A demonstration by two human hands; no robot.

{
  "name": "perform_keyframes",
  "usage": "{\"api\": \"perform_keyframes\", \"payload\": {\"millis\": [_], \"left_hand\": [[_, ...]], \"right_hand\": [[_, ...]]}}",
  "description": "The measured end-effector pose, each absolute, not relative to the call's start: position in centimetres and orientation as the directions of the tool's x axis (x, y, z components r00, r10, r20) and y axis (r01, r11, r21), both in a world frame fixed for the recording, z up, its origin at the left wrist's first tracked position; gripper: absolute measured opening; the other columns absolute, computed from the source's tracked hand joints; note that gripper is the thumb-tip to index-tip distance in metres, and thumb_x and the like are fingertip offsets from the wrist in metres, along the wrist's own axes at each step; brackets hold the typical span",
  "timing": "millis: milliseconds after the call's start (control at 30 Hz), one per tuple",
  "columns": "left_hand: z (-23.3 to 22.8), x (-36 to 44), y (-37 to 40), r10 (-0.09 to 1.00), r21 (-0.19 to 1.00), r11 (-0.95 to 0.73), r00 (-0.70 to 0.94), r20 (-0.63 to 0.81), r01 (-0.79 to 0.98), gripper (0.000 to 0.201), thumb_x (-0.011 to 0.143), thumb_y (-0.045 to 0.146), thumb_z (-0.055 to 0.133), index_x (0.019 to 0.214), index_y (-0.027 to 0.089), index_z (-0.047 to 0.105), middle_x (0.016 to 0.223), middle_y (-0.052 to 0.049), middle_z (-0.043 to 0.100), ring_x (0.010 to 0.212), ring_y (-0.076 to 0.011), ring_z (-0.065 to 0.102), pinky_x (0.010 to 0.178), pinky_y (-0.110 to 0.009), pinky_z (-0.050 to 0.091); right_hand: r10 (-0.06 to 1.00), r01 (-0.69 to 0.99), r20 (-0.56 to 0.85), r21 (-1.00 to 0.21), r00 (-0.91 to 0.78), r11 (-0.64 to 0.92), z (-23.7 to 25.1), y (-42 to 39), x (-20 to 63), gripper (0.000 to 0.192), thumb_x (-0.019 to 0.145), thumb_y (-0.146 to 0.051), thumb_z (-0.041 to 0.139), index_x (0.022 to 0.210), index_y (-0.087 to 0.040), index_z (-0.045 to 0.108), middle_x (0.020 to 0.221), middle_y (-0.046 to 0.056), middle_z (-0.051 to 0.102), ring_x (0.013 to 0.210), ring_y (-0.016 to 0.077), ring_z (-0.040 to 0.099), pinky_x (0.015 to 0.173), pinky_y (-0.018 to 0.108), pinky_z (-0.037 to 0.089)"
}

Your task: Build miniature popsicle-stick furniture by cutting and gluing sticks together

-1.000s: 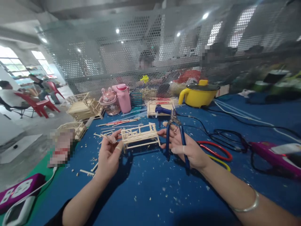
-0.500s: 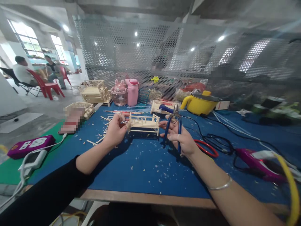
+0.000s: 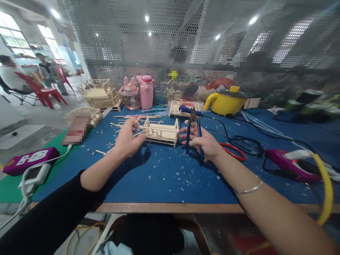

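I am steadying the little stick-built bed frame (image 3: 161,132) between my two hands on the blue tabletop (image 3: 164,177). My left hand (image 3: 126,140) is pinching a thin stick at its near end, and my right hand (image 3: 203,142) is closing its grip round the blue-handled cutters (image 3: 193,131), just right of the frame. Next, I judge, comes lining up a trim. The frame is pale, slatted and sitting upright.

Person's arms, head view: one sleeved, one bare.
Left arm (image 3: 66,202), lower left of frame: black long sleeve pushed up to mid-forearm; left hand (image 3: 126,141) ungloved. Right arm (image 3: 265,209), lower right: no sleeve, thin silver bangle (image 3: 249,189) on forearm; right hand (image 3: 203,142) ungloved.
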State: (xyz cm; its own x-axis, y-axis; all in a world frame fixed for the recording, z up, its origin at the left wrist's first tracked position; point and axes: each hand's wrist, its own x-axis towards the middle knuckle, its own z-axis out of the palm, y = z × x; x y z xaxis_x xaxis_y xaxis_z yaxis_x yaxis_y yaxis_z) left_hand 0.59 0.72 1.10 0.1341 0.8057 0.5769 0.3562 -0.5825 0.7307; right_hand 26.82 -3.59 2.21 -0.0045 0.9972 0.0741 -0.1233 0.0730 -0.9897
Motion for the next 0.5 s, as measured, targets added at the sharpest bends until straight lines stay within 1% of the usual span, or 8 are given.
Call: {"api": "perform_keyframes", "payload": {"millis": [67, 133, 167, 233, 267, 333, 400, 500], "left_hand": [[1.8, 0.9, -0.8, 0.744, 0.685, -0.625, 0.017, 0.668, 0.375, 0.008, 0.079, 0.022, 0.052, 0.077, 0.022, 0.045, 0.085, -0.002, 0.052, 0.085, -0.0185, 0.050, 0.082, -0.035, 0.042], [2.1, 1.8, -2.8, 0.769, 0.738, -0.597, -0.035, 0.638, 0.314, 0.017, 0.087, 0.027, 0.041, 0.071, 0.022, 0.045, 0.074, 0.000, 0.047, 0.073, -0.0170, 0.047, 0.073, -0.032, 0.041], [2.1, 2.6, -3.8, 0.823, 0.794, -0.544, -0.009, 0.568, 0.272, 0.022, 0.088, 0.029, 0.040, 0.068, 0.022, 0.046, 0.070, 0.000, 0.046, 0.069, -0.0167, 0.046, 0.068, -0.031, 0.040], [1.7, 4.2, -5.5, 0.936, 0.915, -0.342, 0.165, 0.311, 0.216, 0.026, 0.086, 0.034, 0.046, 0.065, 0.021, 0.053, 0.061, 0.001, 0.046, 0.059, -0.0153, 0.043, 0.058, -0.029, 0.038], [1.4, 4.9, -6.1, 0.953, 0.954, -0.224, 0.250, 0.171, 0.201, 0.025, 0.084, 0.038, 0.049, 0.068, 0.021, 0.057, 0.058, 0.002, 0.044, 0.055, -0.0144, 0.041, 0.054, -0.028, 0.035], [0.8, 6.1, -6.4, 0.937, 0.970, -0.098, 0.348, 0.015, 0.222, 0.028, 0.083, 0.044, 0.053, 0.070, 0.020, 0.060, 0.054, 0.004, 0.042, 0.051, -0.0124, 0.037, 0.050, -0.026, 0.030], [0.4, 6.7, -5.7, 0.912, 0.957, -0.094, 0.409, -0.026, 0.273, 0.030, 0.083, 0.044, 0.054, 0.067, 0.019, 0.059, 0.054, 0.004, 0.042, 0.050, -0.0107, 0.037, 0.050, -0.025, 0.030], [0.0, 6.8, -3.8, 0.895, 0.899, -0.191, 0.446, -0.006, 0.395, 0.026, 0.082, 0.034, 0.056, 0.064, 0.017, 0.061, 0.057, 0.003, 0.050, 0.054, -0.0102, 0.042, 0.054, -0.024, 0.033]], "right_hand": [[0.996, -0.119, 0.084, -0.989, 0.014, 0.086, 2.3, -3.6, 26.9, 0.063, 0.044, -0.004, 0.057, 0.103, -0.026, 0.052, 0.102, -0.001, 0.062, 0.090, 0.0196, 0.064, 0.071, 0.033, 0.049], [0.995, -0.124, 0.094, -0.987, 0.027, 0.097, 2.3, -3.5, 26.9, 0.061, 0.045, -0.004, 0.057, 0.102, -0.026, 0.051, 0.103, -0.001, 0.062, 0.090, 0.0195, 0.063, 0.071, 0.033, 0.048], [0.995, -0.130, 0.097, -0.986, 0.030, 0.100, 2.2, -3.4, 26.9, 0.061, 0.045, -0.004, 0.057, 0.102, -0.026, 0.051, 0.102, -0.001, 0.061, 0.090, 0.0193, 0.063, 0.071, 0.032, 0.048], [0.994, -0.142, 0.099, -0.985, 0.038, 0.103, 2.2, -3.3, 27.0, 0.063, 0.044, -0.004, 0.057, 0.103, -0.027, 0.050, 0.100, -0.002, 0.061, 0.087, 0.0186, 0.063, 0.070, 0.031, 0.047], [0.994, -0.146, 0.100, -0.984, 0.040, 0.105, 2.1, -3.2, 27.0, 0.064, 0.044, -0.004, 0.057, 0.104, -0.027, 0.050, 0.099, -0.002, 0.061, 0.086, 0.0183, 0.063, 0.069, 0.031, 0.047], [0.993, -0.142, 0.109, -0.983, 0.044, 0.115, 2.0, -3.1, 27.1, 0.064, 0.044, -0.004, 0.057, 0.104, -0.027, 0.050, 0.098, -0.003, 0.060, 0.086, 0.0180, 0.063, 0.068, 0.031, 0.047], [0.991, -0.127, 0.122, -0.984, 0.047, 0.127, 2.0, -3.0, 27.2, 0.063, 0.044, -0.005, 0.058, 0.103, -0.027, 0.050, 0.097, -0.003, 0.059, 0.086, 0.0182, 0.063, 0.068, 0.031, 0.048], [0.990, -0.094, 0.134, -0.986, 0.039, 0.137, 1.9, -2.9, 27.3, 0.059, 0.046, -0.007, 0.059, 0.101, -0.027, 0.050, 0.099, -0.002, 0.059, 0.087, 0.0192, 0.062, 0.071, 0.034, 0.049]]}}
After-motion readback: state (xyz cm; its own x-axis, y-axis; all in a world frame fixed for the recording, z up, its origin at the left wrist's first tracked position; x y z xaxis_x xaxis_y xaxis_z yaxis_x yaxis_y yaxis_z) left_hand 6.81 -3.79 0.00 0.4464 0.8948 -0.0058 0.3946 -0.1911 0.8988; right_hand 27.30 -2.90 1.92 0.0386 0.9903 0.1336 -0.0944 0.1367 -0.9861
